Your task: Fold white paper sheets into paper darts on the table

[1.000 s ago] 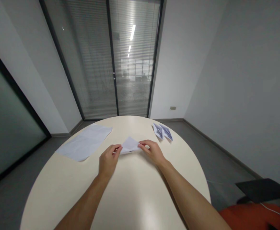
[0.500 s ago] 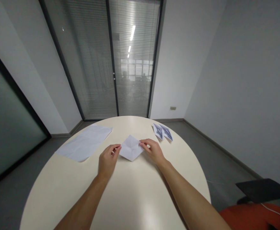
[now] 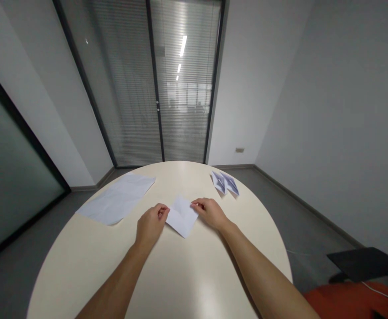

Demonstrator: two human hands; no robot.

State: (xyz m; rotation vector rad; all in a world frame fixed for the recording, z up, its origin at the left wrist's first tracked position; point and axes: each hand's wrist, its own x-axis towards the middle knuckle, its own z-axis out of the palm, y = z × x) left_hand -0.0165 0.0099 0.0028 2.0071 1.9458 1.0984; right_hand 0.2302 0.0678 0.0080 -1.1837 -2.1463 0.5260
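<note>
A small white sheet of paper (image 3: 182,218), creased and turned like a diamond, is between my two hands over the middle of the table. My left hand (image 3: 153,220) pinches its left corner with thumb and forefinger. At the opposite corner, my right hand (image 3: 210,212) has a closed pinch on the paper too. The near corner of the sheet points toward me, and a shadow lies under its left edge.
Larger white sheets (image 3: 117,199) lie on the left of the round cream table (image 3: 167,283). Two folded paper pieces (image 3: 225,183) with dark shading rest near the far right edge. A black and red chair (image 3: 356,297) stands at the lower right, beyond the table.
The small sheet has tilted and come slightly nearer to me, its near corner now lower in view. Both hands have shifted down a little with it, still pinching its corners.
</note>
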